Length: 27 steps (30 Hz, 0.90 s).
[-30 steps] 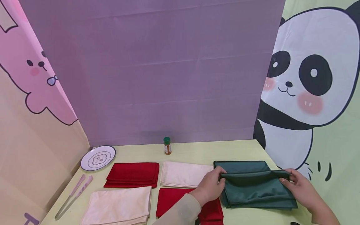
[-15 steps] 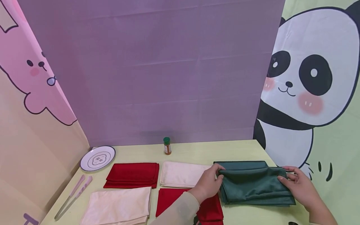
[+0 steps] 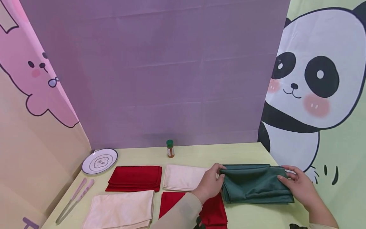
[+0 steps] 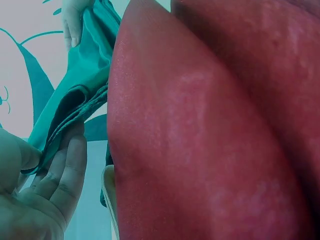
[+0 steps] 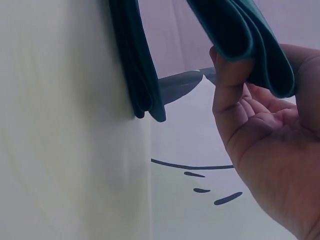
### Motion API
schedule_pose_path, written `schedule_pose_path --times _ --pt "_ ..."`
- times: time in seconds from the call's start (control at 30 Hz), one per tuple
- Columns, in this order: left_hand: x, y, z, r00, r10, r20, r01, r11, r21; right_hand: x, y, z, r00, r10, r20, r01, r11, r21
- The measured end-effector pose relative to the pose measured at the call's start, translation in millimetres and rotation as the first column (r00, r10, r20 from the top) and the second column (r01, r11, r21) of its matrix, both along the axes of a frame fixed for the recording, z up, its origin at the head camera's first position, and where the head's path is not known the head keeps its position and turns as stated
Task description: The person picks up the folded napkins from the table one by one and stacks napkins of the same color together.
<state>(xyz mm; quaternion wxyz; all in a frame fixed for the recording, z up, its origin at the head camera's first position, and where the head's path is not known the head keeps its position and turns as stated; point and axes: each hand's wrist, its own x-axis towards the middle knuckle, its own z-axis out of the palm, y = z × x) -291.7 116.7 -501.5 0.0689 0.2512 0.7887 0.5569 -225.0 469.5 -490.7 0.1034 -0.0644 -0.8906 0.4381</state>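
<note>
In the head view a folded dark green cloth (image 3: 254,186) is at the right end of the table. My left hand (image 3: 210,183) pinches its upper left corner, and my right hand (image 3: 300,184) pinches the upper right one. Seen from the right wrist, the thumb and fingers (image 5: 230,95) grip a raised doubled edge, while another green fold (image 5: 132,65) stands lower beside the table. The left wrist view has the left hand (image 4: 40,185) holding layered green edges (image 4: 75,100). Under the left forearm lies a folded red cloth (image 3: 172,202), partly hidden.
Another red cloth (image 3: 134,178) and two pale pink cloths, one in front (image 3: 120,208) and one behind (image 3: 183,176), lie folded to the left. A plate (image 3: 100,161), tongs (image 3: 75,200) and a green-capped jar (image 3: 170,149) stand farther off. A blurred red surface (image 4: 190,125) fills much of the left wrist view.
Both hands have shifted slightly away from the table's front and to the left, with the green cloth. Its near edge now lies farther back, and less of the green layer behind shows.
</note>
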Motion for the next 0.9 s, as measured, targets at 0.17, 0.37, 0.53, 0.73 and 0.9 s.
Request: schedule_pose_path --times 0.17,0.37,0.53,0.73,0.9 --pt "-0.6 1 0.5 0.999 0.016 0.041 -0.017 0.999 0.042 -2.4 0 0.8 0.999 0.045 0.015 -0.045 0.999 -0.023" --pt "-2.1 1 3.2 0.998 0.027 0.063 -0.033 0.996 0.087 -6.1 -1 1.1 0.996 0.078 -0.03 -0.08 0.996 -0.043" --pt "-6.9 4 2.5 0.997 0.055 0.052 -0.059 0.996 0.073 -9.7 -8 3.6 0.994 0.098 -0.049 -0.102 0.993 -0.065" --pt "-11.9 5 0.4 0.994 0.065 0.085 -0.074 0.991 0.109 -17.3 -12 0.9 0.995 0.087 -0.051 -0.091 0.993 -0.074" --pt "-17.0 7 -5.0 0.992 0.092 0.085 -0.102 0.987 0.124 -20.2 -13 -5.6 0.993 0.059 -0.098 -0.07 0.991 -0.116"
